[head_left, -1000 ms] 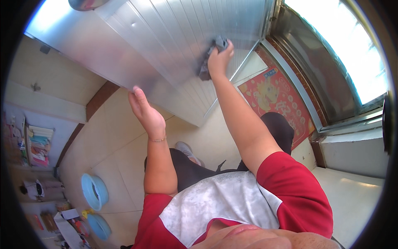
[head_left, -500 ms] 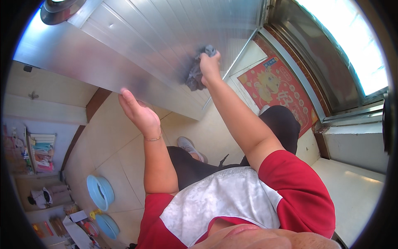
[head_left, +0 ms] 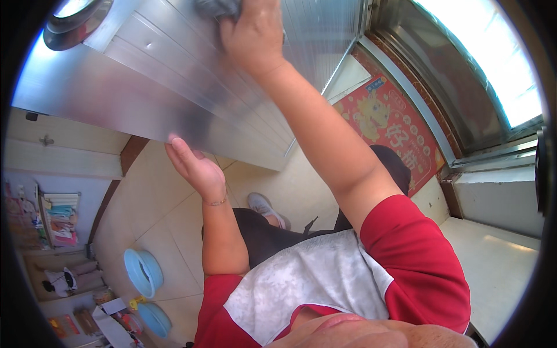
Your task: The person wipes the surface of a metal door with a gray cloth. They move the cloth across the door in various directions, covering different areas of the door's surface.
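Note:
A silvery metal door [head_left: 156, 87] with a ribbed panel fills the upper middle of the head view. High on that panel, my right hand [head_left: 255, 40] is closed round a crumpled dark grey cloth [head_left: 217, 7] and presses it to the metal. The top of the cloth is cut off by the picture's edge. Lower down, my left hand [head_left: 200, 174] grips the door's edge, its thumb side at the rim and its other fingers partly hidden. A dark rounded door handle [head_left: 75, 23] juts out at the upper left.
A red printed mat [head_left: 394, 127] lies at the threshold on the right, beside a metal-framed doorway [head_left: 429, 110]. Light blue basins [head_left: 143, 272] stand on the tiled floor [head_left: 168, 232] at the lower left. Shelves with mixed goods [head_left: 61, 217] line the left side.
My right hand has slid the cloth up and leftward across the door panel, to the picture's top. The left hand stays at the door's edge; the door's edge sits slightly lower in view.

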Available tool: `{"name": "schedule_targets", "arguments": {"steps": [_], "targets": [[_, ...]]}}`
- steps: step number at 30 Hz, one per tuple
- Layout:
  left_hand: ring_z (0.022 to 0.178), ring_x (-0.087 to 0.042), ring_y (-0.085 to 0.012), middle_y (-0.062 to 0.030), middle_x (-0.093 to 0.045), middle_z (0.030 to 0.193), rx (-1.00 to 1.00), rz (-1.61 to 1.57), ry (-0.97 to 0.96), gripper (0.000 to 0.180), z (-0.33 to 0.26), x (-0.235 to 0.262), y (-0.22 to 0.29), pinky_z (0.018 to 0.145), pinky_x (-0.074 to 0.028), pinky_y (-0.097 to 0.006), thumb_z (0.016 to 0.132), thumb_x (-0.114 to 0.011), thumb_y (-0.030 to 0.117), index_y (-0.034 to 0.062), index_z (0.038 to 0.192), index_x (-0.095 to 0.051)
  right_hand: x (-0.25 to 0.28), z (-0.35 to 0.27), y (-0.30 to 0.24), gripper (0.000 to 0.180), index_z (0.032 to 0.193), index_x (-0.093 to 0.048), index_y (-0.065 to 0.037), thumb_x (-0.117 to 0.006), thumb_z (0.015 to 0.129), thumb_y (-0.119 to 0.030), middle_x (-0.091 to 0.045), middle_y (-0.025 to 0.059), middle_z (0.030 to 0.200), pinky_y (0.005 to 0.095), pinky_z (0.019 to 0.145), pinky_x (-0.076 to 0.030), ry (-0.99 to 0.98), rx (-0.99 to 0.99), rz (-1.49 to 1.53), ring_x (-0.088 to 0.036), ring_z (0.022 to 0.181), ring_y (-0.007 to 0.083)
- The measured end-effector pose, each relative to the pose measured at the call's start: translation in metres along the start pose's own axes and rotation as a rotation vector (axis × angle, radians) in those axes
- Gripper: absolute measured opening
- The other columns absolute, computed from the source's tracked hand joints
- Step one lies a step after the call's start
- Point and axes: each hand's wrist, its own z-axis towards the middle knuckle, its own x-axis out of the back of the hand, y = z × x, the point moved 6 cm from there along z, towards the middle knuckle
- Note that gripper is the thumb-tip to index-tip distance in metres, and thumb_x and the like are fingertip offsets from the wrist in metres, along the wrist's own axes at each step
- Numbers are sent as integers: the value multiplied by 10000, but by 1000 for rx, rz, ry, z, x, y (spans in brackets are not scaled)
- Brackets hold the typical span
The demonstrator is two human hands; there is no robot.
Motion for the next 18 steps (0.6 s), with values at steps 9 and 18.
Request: {"name": "schedule_targets", "arguments": {"steps": [9,18], "targets": [[1110,-496,-183,-101,-510,1224,-58,-32,28,495,-5,-14,7,962,-411,-318,1014,-407,415,-27,1229,-458,24,-92,184,611,1382,-302,-111,-534,819,-59,-372,269,1291,493,1007,-359,46,-793,-205,-412,1183,459],[1115,-496,-185,-100,-511,1235,-58,-34,30,507,4,-12,2,969,-410,-323,1020,-389,416,-34,1244,-459,24,-155,195,614,1378,-301,-78,-534,810,-76,-390,294,1273,488,1017,-348,62,-1169,-216,-425,1169,462]]}}
